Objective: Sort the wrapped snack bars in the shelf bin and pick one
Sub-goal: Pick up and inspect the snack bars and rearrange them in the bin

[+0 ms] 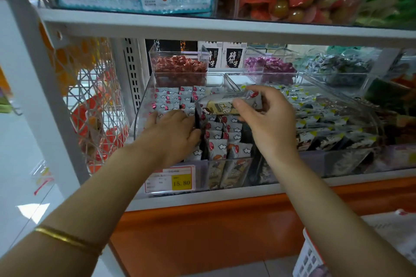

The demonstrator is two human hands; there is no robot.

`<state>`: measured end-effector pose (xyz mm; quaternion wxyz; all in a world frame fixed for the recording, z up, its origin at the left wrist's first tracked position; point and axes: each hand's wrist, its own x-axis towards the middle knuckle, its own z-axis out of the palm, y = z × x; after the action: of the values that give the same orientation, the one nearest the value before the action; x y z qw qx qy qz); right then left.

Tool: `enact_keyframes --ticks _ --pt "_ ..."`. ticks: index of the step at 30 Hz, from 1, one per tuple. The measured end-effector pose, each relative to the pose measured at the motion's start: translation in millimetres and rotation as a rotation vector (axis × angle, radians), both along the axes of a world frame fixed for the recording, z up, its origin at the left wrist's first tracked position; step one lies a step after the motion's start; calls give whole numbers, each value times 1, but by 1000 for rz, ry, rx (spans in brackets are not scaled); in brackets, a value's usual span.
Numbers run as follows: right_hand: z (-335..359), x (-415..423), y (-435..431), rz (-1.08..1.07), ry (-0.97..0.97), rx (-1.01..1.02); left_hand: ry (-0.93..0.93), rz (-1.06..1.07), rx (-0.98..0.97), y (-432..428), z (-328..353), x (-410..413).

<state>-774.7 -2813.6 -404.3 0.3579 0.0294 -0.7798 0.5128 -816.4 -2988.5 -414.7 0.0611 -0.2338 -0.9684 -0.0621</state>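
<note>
A clear plastic shelf bin (225, 165) on the middle shelf holds rows of upright wrapped snack bars (221, 136), grey with red dots and white clouds. My left hand (173, 132) lies on the left rows, fingers reaching down among the bars; whether they curl round any bar is hidden. My right hand (267, 117) is raised over the bin's middle and pinches one snack bar (227, 101) lying sideways, thumb in front, fingers behind it.
A price tag (172, 179) reading 15.80 is fixed to the bin's front. A neighbouring bin (337, 159) to the right holds dark yellow-tipped packets. Candy tubs (179, 64) stand behind. A shelf board (225, 27) is overhead; a white basket (309, 258) is at lower right.
</note>
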Motion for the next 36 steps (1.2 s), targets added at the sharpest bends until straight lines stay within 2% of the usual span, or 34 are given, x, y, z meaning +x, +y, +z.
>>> enact_keyframes --ticks 5,10,14,17,21,25,31,36 --pt "10 -21 -20 44 11 218 27 -5 -26 -7 1 16" --pt "13 -52 -39 176 -186 597 106 -27 96 -12 0 24" --pt "15 -66 -47 192 -317 766 273 65 29 -24 6 24" --pt "15 -68 -47 211 -357 805 262 121 27 -33 6 25" --pt "9 -70 -51 251 -505 1073 169 119 50 -35 1 25" --pt "17 -71 -48 259 -523 1089 151 108 77 -34 -1 24" --pt "19 -78 -45 294 -490 996 131 98 92 -35 1 24" --pt "23 -85 -46 268 -342 843 119 84 101 -37 3 25"
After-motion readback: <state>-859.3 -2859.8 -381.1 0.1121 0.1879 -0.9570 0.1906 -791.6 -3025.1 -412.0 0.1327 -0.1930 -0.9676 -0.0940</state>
